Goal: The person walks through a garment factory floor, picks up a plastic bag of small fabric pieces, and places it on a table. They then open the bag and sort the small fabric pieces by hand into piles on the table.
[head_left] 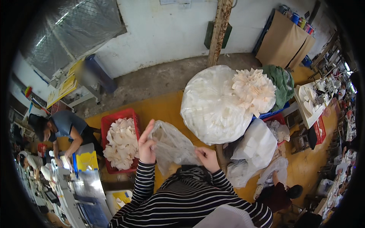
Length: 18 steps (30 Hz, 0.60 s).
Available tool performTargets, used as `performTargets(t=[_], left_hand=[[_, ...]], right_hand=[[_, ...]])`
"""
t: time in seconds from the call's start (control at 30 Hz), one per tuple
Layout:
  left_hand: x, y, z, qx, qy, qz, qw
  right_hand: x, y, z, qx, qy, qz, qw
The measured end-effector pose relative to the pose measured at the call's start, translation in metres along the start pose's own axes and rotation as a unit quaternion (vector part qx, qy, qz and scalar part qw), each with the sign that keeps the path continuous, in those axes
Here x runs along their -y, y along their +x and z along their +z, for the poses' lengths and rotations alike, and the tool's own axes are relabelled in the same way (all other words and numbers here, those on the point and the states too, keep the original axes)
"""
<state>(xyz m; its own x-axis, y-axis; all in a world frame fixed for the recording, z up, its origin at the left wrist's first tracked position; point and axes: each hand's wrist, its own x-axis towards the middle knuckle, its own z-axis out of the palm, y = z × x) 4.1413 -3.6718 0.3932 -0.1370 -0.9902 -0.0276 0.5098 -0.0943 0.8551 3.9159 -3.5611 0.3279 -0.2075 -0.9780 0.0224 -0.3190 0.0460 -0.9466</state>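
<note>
A clear, crinkled plastic bag (173, 142) is stretched between my two hands in front of my body. My left hand (146, 147) grips its left edge, with one or more fingers pointing up and the others bent at the bag. On the other side, my right hand (208, 159) is closed in a pinch on the bag's right edge. Nothing inside the bag can be made out. Beside my left hand stands a red basket (105, 161) heaped with cream-coloured cut pieces (121, 142).
A huge stuffed plastic sack (209, 104) and a bundle of pale pieces (254, 89) stand ahead right. White bags (255, 146) lie near my right arm. One person (70, 127) works at a table on the left; another (275, 195) is low at the right. A wooden post (219, 34) rises ahead.
</note>
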Motion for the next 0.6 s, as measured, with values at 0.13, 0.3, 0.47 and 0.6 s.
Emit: performTargets(t=[0.13, 0.3, 0.47, 0.6], left_hand=[[-0.016, 0.109, -0.001, 0.075, 0.007, 0.016, 0.997], [-0.025, 0.249, 0.004, 0.141, 0.084, 0.022, 0.986], [0.002, 0.401, 0.000, 0.153, 0.151, -0.058, 0.975], [0.018, 0.513, 0.033, 0.260, 0.117, -0.190, 0.939]], right_hand=[[0.001, 0.123, 0.019, -0.048, 0.030, -0.005, 0.998], [0.020, 0.275, 0.029, -0.101, 0.082, 0.012, 0.991], [0.001, 0.400, 0.040, -0.177, 0.099, 0.040, 0.978], [-0.002, 0.458, 0.047, -0.276, 0.078, 0.151, 0.946]])
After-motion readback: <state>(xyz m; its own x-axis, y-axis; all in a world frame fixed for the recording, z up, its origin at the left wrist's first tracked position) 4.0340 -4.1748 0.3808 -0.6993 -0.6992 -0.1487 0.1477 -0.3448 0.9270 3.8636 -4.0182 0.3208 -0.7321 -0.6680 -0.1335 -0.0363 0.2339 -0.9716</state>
